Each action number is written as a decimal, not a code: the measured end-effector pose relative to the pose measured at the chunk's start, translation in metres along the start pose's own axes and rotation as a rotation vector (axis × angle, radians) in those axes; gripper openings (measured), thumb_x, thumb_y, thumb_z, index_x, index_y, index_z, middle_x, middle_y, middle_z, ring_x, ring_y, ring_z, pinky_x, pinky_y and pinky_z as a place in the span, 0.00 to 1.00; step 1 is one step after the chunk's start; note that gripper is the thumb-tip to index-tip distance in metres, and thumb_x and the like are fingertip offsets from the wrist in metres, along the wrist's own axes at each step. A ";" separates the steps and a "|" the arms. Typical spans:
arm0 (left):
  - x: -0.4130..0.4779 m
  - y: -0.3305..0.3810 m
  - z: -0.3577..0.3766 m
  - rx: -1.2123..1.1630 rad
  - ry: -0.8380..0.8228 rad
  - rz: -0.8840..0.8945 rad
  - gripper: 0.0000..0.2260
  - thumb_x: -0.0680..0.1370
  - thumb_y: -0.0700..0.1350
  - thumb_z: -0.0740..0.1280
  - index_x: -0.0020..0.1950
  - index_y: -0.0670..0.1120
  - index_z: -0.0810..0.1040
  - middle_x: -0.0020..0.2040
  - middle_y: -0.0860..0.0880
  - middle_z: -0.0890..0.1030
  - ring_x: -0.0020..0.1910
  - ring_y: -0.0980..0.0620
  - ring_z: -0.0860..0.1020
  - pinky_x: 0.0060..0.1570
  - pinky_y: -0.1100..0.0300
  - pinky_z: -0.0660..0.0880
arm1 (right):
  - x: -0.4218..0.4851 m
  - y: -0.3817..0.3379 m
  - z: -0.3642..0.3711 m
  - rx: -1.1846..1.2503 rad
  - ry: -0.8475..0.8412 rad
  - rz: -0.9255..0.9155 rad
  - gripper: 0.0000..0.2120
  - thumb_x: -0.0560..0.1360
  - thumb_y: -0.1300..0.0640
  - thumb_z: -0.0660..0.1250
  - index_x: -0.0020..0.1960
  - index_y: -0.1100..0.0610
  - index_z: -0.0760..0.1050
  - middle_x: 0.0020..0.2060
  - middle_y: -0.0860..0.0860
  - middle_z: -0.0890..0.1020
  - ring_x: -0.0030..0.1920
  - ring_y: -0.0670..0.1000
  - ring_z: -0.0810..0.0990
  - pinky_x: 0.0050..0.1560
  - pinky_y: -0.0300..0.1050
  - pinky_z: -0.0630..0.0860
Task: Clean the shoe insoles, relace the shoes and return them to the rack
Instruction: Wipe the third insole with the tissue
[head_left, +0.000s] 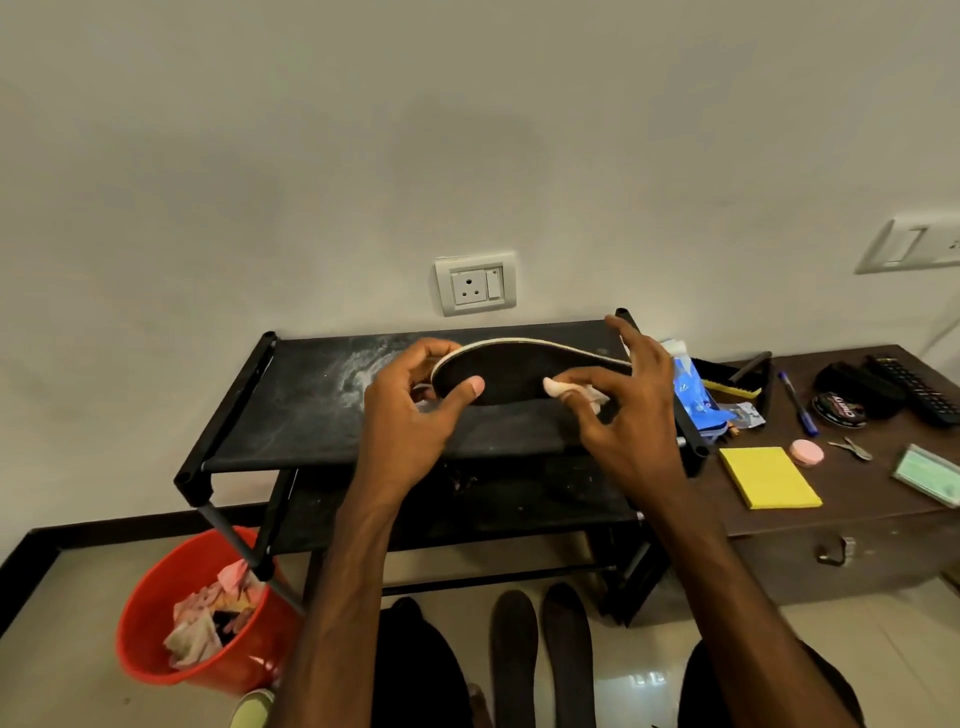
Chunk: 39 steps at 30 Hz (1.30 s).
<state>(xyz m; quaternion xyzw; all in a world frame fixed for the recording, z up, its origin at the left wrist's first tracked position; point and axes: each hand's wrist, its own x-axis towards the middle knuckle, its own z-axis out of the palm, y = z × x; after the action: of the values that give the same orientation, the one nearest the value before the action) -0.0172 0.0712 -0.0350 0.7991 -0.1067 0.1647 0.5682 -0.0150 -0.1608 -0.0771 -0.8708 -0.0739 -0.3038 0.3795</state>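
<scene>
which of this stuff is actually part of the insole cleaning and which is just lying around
Job in hand: insole held by left hand; white wipe pinched by right hand; two insoles on floor; shoe rack; red bin; blue packet (likely wipes).
Lying about: pen; remote; yellow pad; pink disc; polish tin; shoe brush.
</scene>
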 end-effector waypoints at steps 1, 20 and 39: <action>-0.002 0.008 -0.001 -0.051 0.021 0.007 0.12 0.75 0.45 0.77 0.57 0.50 0.80 0.52 0.54 0.84 0.54 0.55 0.83 0.51 0.60 0.81 | -0.001 0.000 -0.004 0.008 -0.009 -0.008 0.09 0.74 0.56 0.76 0.53 0.45 0.85 0.77 0.48 0.68 0.78 0.52 0.60 0.73 0.53 0.62; -0.104 0.047 0.029 -0.184 -0.353 -0.250 0.15 0.80 0.38 0.70 0.66 0.48 0.78 0.58 0.52 0.84 0.52 0.50 0.85 0.52 0.56 0.82 | -0.089 -0.069 -0.063 0.761 -0.061 0.294 0.09 0.73 0.62 0.76 0.53 0.57 0.86 0.48 0.52 0.88 0.51 0.51 0.87 0.54 0.44 0.83; -0.192 0.059 0.034 0.272 -0.488 -0.684 0.10 0.75 0.39 0.66 0.34 0.42 0.77 0.31 0.47 0.77 0.30 0.52 0.73 0.35 0.58 0.67 | -0.175 -0.051 -0.090 0.156 -0.328 0.463 0.06 0.73 0.50 0.77 0.41 0.52 0.87 0.35 0.46 0.86 0.39 0.44 0.85 0.47 0.49 0.83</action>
<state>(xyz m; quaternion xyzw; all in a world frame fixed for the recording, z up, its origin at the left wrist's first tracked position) -0.2105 0.0170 -0.0675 0.8716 0.0555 -0.2136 0.4378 -0.2170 -0.1704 -0.1004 -0.8701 0.0434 -0.0575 0.4875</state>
